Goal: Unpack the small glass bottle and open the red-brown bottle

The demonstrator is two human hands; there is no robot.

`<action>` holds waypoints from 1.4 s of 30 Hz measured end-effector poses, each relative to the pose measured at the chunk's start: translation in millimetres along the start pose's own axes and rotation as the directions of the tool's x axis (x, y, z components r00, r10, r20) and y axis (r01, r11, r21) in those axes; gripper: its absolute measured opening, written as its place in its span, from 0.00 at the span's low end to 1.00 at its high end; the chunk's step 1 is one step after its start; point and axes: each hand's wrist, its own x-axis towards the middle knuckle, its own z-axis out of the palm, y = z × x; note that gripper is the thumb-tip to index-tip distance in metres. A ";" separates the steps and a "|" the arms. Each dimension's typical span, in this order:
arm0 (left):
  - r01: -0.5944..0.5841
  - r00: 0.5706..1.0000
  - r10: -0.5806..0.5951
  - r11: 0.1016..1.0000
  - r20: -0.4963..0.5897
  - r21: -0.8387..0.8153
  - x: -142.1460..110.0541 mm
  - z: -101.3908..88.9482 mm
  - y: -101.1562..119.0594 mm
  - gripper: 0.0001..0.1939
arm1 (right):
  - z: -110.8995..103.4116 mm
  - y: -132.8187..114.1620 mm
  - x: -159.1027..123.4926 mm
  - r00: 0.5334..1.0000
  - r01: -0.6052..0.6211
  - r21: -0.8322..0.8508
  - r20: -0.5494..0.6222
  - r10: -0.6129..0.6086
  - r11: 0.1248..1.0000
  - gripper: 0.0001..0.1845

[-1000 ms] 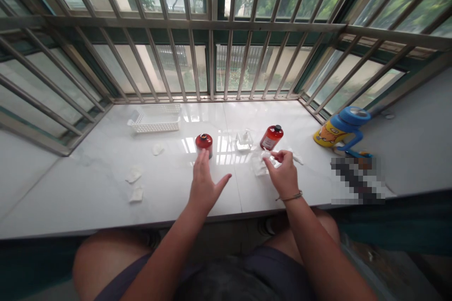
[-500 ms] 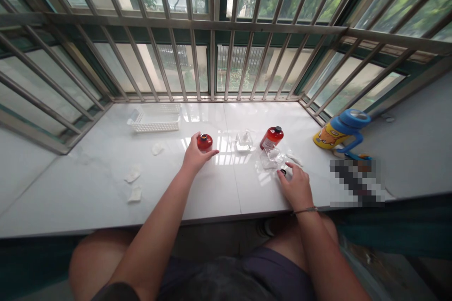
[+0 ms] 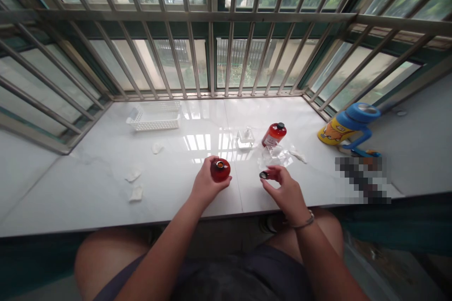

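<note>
A: What is being held by the left hand (image 3: 205,187)?

B: A small red bottle (image 3: 220,170) is being gripped around its body by that hand, fingers closed on it, just above the white bench (image 3: 106,197) near its front edge. Its neck is showing open, with no cap seated on it.

A: And the right hand (image 3: 285,191)?

B: A small dark cap (image 3: 263,175) is being pinched between thumb and fingertips, just right of the bottle and a little apart from it. A thin bracelet is being worn on that wrist.

A: What is lying farther out?

B: A clear plastic wrapper (image 3: 274,155) is lying just beyond the right hand, and a 2nd red bottle (image 3: 273,134), capped in black, is standing behind it. A small clear piece (image 3: 245,137) is sitting to the left of that. 3 white scraps (image 3: 136,192) are scattered on the left part of the bench, a white basket (image 3: 155,117) is resting near the window bars, and a blue and yellow cup (image 3: 344,126) is standing at the far right.

A: What could be going wrong from here?

B: In my judgement, the open bottle is being held slightly tilted, so liquid could be spilled onto the glossy bench if the wrist is turned further. The cap is being held only by fingertips; a slip could send it rolling off the near edge. A cap brought on askew could also be cross-threaded.
</note>
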 end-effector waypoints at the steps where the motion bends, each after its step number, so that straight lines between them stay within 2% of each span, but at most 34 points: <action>1: -0.003 1.000 0.003 1.000 0.012 0.007 -5.8 3.2 0.6 0.36 | 3.8 -15.5 -2.1 0.999 0.024 0.038 0.035 -0.026 0.999 0.25; 6: 0.014 1.000 -0.015 1.000 0.019 0.024 -20.2 12.9 3.8 0.39 | 15.7 -81.8 -0.1 0.963 0.188 0.069 0.181 -0.197 0.980 0.28; 8: 0.037 0.999 -0.038 0.999 0.024 0.023 -21.1 13.4 6.1 0.40 | 18.4 -96.2 5.1 0.943 0.227 0.067 0.236 -0.237 0.972 0.29; 10: 0.048 0.998 -0.049 0.998 0.034 0.031 -21.0 12.8 8.8 0.39 | 20.8 -104.3 10.9 0.936 0.246 0.068 0.243 -0.255 0.967 0.29; 21: 0.096 0.995 -0.098 0.993 0.022 0.066 -21.1 11.2 20.2 0.37 | 34.8 -123.3 26.3 0.932 0.254 0.142 0.229 -0.282 0.957 0.29; 26: 0.089 0.996 -0.090 0.994 0.020 0.067 -21.3 11.5 18.8 0.37 | 42.8 -123.0 24.5 0.942 0.189 0.213 0.238 -0.239 0.959 0.25; 30: 0.072 0.997 -0.074 0.997 0.039 0.039 -21.9 12.0 14.3 0.37 | 45.0 -120.5 22.3 0.943 0.201 0.182 0.229 -0.240 0.963 0.22; 36: 0.071 0.996 -0.072 0.997 0.046 0.028 -21.5 12.6 13.3 0.37 | 38.5 -121.3 29.8 0.892 0.304 0.134 0.309 -0.331 0.943 0.25; 42: 0.104 0.994 -0.106 0.993 0.040 0.058 -21.2 12.5 19.9 0.36 | 29.5 -135.7 43.6 0.826 0.393 0.029 0.427 -0.367 0.919 0.26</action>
